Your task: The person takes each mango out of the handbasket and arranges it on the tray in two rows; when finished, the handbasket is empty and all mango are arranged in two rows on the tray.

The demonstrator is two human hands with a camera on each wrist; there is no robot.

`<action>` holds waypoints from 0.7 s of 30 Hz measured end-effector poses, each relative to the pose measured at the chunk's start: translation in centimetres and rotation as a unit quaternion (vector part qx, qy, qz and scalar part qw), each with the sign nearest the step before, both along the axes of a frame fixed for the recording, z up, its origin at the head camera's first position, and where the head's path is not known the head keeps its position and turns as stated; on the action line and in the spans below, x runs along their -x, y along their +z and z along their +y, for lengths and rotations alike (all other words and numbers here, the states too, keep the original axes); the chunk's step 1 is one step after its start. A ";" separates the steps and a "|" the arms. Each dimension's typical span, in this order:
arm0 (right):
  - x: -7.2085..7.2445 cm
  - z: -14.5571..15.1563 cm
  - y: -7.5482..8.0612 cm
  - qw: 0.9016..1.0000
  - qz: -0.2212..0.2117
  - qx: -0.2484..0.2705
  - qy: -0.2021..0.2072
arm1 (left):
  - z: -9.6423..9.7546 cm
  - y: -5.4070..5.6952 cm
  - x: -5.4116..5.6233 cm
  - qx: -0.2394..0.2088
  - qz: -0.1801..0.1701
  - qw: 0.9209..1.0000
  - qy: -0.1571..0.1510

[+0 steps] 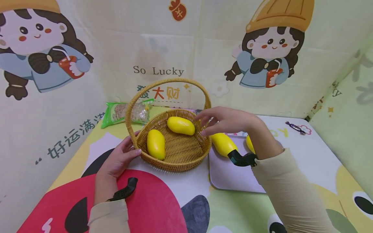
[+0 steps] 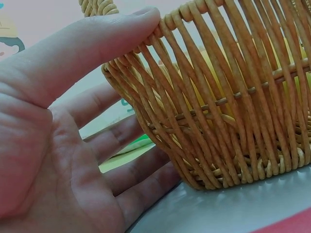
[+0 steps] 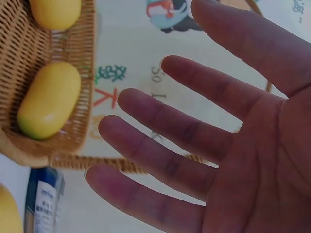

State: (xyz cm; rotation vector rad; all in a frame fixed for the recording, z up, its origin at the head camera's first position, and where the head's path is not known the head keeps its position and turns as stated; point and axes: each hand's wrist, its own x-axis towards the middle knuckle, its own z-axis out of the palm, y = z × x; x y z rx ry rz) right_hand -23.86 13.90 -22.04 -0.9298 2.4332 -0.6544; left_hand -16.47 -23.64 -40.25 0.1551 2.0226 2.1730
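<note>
A wicker basket (image 1: 183,165) with a tall arched handle stands mid-table. Inside lie two yellow mangoes, one (image 1: 156,144) at the left and one (image 1: 181,126) toward the back. My left hand (image 1: 122,155) holds the basket's left end, thumb on the rim and fingers against the outer wall, as the left wrist view shows. Over the right rim hovers my right hand (image 1: 225,121), palm bare and fingers spread in the right wrist view. Right of the basket, a mango (image 1: 223,144) lies on a lilac tray (image 1: 233,181); another (image 1: 250,144) is partly hidden behind my right forearm.
Behind the basket's left side lies a green-edged clear food packet (image 1: 116,113). A small dark-wrapped candy (image 1: 295,127) is at the far right. A blue labelled item (image 3: 43,201) stands beside the basket. A printed cloth wall (image 1: 204,58) rises behind the table.
</note>
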 end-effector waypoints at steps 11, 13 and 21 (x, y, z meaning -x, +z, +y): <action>1.0 -3.1 -1.2 0.999 -0.020 -0.024 0.008 | 0.2 -0.3 0.2 -0.001 0.001 1.000 0.002; 1.2 -3.6 -1.5 0.999 -0.027 -0.024 0.007 | 0.3 -0.3 0.1 0.000 0.003 1.000 0.003; 1.9 -5.6 -2.8 0.999 -0.040 -0.029 0.012 | 0.2 0.1 -0.4 -0.001 0.006 1.000 0.009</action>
